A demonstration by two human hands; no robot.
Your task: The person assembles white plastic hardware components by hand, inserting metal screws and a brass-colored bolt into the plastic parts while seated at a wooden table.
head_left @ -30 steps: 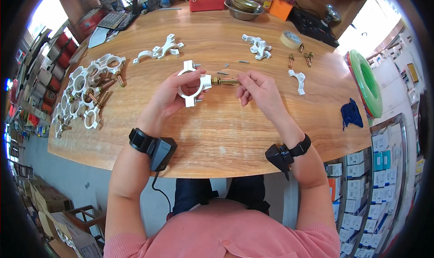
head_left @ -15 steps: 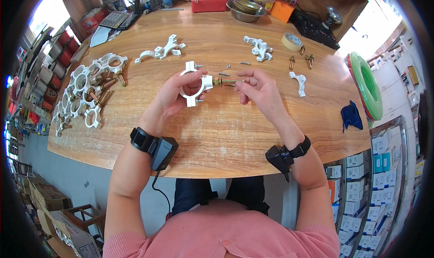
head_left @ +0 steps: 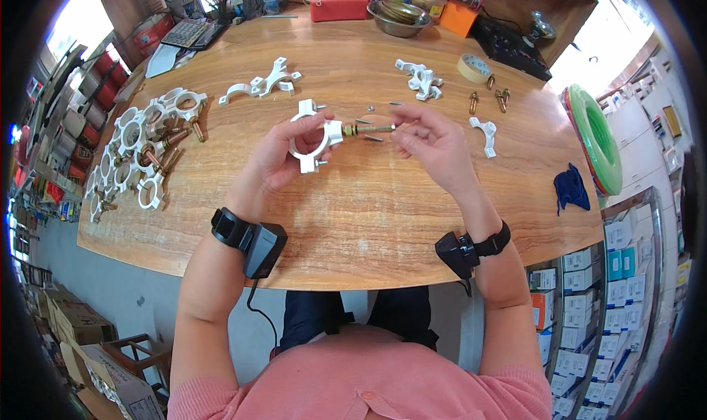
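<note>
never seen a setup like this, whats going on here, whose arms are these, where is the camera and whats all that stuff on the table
There's no machine: these are a person's bare arms, with black boxes strapped at the wrists. You look down from a fisheye camera on that person's head, so straight edges bend.

The left hand holds a white ring with a brass-coloured bolt sticking out to the right. The right hand is at the bolt's far end; whether it grips it, I can't tell.

On the wooden table, ringed parts with bolts are piled at left. Farther back lie white half-rings. To the right are loose bolts, a tape roll and a blue cloth.
</note>
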